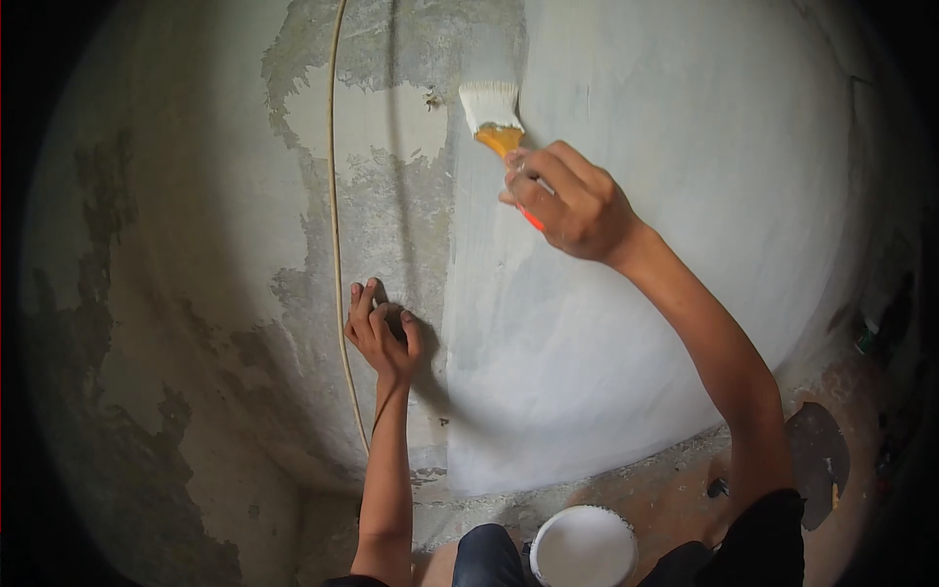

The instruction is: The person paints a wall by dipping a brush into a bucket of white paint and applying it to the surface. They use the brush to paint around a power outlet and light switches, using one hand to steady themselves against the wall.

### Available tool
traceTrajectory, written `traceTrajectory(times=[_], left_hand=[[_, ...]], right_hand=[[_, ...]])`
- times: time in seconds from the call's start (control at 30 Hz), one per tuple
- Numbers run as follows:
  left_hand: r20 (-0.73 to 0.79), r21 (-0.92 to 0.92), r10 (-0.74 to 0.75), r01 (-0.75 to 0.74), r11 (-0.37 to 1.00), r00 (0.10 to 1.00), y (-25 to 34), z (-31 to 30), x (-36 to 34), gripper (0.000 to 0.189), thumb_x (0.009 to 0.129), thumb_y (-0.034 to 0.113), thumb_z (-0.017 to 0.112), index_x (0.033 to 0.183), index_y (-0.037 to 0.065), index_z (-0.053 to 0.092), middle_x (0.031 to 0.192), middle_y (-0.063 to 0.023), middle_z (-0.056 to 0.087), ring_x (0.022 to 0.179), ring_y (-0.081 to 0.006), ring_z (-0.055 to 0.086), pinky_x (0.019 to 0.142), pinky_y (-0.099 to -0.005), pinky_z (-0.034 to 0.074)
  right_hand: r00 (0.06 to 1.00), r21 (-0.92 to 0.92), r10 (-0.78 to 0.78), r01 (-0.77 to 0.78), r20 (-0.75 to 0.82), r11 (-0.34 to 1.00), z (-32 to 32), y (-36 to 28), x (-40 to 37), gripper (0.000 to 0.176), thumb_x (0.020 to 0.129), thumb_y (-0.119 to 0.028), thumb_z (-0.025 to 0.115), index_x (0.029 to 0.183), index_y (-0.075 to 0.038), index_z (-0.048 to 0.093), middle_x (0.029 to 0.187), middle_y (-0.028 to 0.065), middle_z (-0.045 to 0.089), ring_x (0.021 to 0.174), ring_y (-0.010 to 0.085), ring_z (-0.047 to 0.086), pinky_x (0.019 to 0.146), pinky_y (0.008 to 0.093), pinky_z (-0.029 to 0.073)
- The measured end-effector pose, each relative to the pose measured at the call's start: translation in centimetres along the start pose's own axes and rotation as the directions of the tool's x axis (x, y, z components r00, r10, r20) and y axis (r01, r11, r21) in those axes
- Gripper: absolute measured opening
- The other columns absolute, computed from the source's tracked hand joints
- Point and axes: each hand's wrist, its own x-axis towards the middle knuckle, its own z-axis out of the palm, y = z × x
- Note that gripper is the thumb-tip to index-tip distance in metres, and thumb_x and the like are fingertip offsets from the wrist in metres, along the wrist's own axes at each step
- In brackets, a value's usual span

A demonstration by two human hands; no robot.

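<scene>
Left to right. A pale cable [335,196] runs down the wall [675,323], just left of the left hand; contact between them cannot be told. Left hand [381,331]: raised to the wall, fingers loosely bent, thumb apart, grasping nothing visible; it appears to lean on the bare grey patch [391,230].

Paintbrush [499,135]: above and to the right of the left hand, well apart from it. The right hand [577,207] is the nearer one, its fingers closed round the handle. Long axis steep and tilted: bristles at the upper left, handle running down to the right into the grip. Bristles are white and appear to meet the wall where the grey patch borders the white-coated area. Key relation: that border lies directly at the bristle end, up and left of the right hand.

White bucket [587,508]: well below the right hand, lower right of the left, near the person's knees; pale contents.
</scene>
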Motion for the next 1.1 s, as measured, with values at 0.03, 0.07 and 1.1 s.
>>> traceTrajectory(times=[0.03,0.07,1.1], left_hand=[[0.008,-0.003,-0.005,0.005,1.0,1.0,0.0,0.0,0.0,0.014,0.076,0.012,0.055,0.09,0.007,0.053,0.13,-0.0133,0.05,0.13,-0.0304,0.038,0.099,-0.0389,0.025],[0.01,-0.007,-0.006,0.006,1.0,1.0,0.1,0.0,0.0,0.014,0.076,0.012,0.055,0.09,0.007,0.053,0.13,-0.0133,0.05,0.13,-0.0304,0.038,0.099,-0.0389,0.025],[0.02,-0.021,-0.004,0.005,1.0,1.0,0.1,-0.1,-0.1,0.013,0.078,0.01,0.054,0.09,0.006,0.053,0.131,-0.0155,0.048,0.13,-0.0339,0.037,0.1,-0.0412,0.023]], right_hand=[[0.999,0.087,0.03,-0.033,0.033,0.996,-0.5,-1.1,-0.3,0.018,0.074,-0.006,0.07,0.079,-0.003,0.053,0.079,0.0071,0.059,0.07,0.0177,0.06,0.055,0.0249,0.053],[0.997,0.128,0.018,-0.028,0.074,0.991,-0.7,-2.2,-1.0,0.018,0.075,-0.007,0.069,0.079,-0.003,0.052,0.078,0.0075,0.059,0.07,0.0178,0.061,0.053,0.0242,0.052],[0.99,-0.049,-0.07,0.064,-0.124,0.997,-2.7,8.5,5.9,0.018,0.079,-0.018,0.07,0.084,-0.009,0.055,0.076,0.0028,0.059,0.066,0.0163,0.059,0.057,0.0288,0.051]])
